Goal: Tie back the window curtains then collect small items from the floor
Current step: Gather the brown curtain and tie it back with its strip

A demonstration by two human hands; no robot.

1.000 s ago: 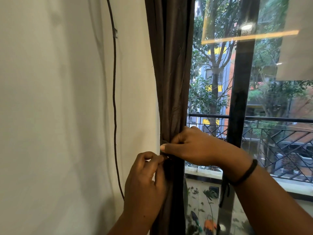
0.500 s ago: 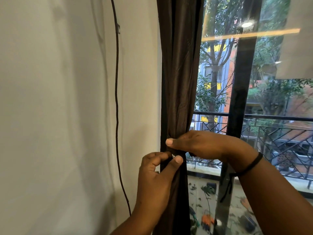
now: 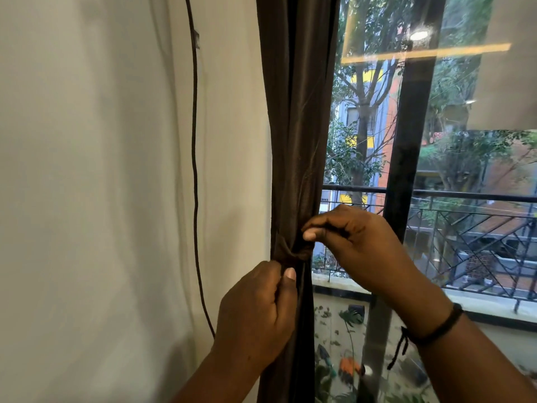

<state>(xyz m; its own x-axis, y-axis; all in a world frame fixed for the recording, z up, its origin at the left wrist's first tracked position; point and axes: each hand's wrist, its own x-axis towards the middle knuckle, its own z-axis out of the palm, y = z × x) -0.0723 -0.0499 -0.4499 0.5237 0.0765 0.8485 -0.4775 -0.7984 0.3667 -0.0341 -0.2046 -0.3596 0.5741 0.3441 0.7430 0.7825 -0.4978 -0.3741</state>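
A dark brown curtain (image 3: pixel 296 126) hangs gathered into a narrow bundle at the window's left edge. A band of the same brown fabric, the tie-back (image 3: pixel 293 253), cinches it at mid height. My left hand (image 3: pixel 258 312) pinches the tie's end between thumb and fingers just below the knot, pressed against the curtain's left side. My right hand (image 3: pixel 351 242) sits to the right of the knot, fingers curled with thumb against forefinger; whether it pinches fabric is unclear. A black band circles my right wrist.
A white wall (image 3: pixel 101 199) fills the left, with a thin dark cable (image 3: pixel 194 170) running down it. Right of the curtain are the glass, a black window frame post (image 3: pixel 406 141) and a balcony railing (image 3: pixel 465 228) outside. No floor shows.
My right hand has drawn back to the right from the curtain's front. My left hand slid slightly lower and now pinches below the knot, which looks tighter. The view shifted left.
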